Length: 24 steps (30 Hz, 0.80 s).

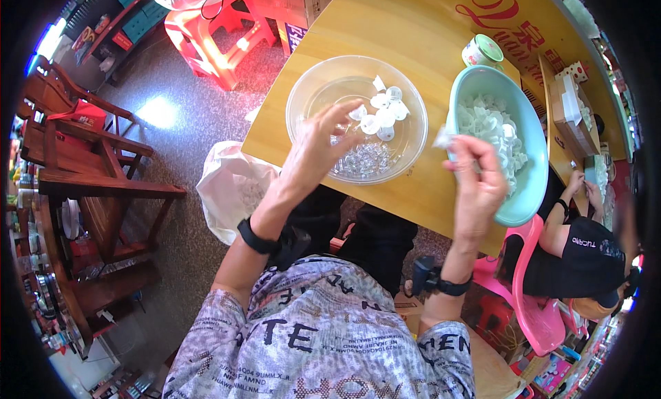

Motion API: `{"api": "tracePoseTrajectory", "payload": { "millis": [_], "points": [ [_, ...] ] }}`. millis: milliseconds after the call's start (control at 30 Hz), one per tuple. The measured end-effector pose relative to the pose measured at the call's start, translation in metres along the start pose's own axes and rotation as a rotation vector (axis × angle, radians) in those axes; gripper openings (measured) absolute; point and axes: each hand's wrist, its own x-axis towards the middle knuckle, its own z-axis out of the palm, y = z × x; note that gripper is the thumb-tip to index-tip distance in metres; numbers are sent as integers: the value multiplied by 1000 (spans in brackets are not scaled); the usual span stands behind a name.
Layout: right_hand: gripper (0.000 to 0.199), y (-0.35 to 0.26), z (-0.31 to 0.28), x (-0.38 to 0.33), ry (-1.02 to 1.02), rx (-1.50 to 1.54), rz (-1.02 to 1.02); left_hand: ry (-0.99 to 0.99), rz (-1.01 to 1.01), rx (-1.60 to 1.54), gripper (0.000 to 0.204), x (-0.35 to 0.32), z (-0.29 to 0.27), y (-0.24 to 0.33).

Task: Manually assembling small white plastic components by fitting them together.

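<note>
A round clear plastic basin (297,96) stands on the yellow table. In it lie several small white cup-shaped plastic pieces (385,115) and, on its near side, a heap of small clear plastic parts (365,160). My left hand (318,148) reaches over the basin's left rim, thumb and fingers apart, with the fingertips close to one white piece. Between basins, my right hand (476,182) pinches a small translucent white plastic piece (444,139) at its fingertips. Beside it, a light-green oval basin (533,192) holds a pile of similar white pieces (492,127).
A green-lidded tub (487,49) stands behind the green basin. A white sack (231,185) rests below the table's left edge. Red plastic stools (220,37) and wooden chairs (103,175) are at left. Another person (571,254) works at right by a pink chair (530,309).
</note>
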Motion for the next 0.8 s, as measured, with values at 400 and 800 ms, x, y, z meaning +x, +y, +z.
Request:
{"api": "tracePoseTrajectory", "payload": {
  "millis": [400, 800],
  "points": [
    [17, -4, -7, 18, -11, -327, -182, -103, 188, 494, 27, 49, 1, -44],
    [3, 25, 103, 19, -521, -491, -318, 320, -94, -145, 25, -7, -40, -26]
  ]
}}
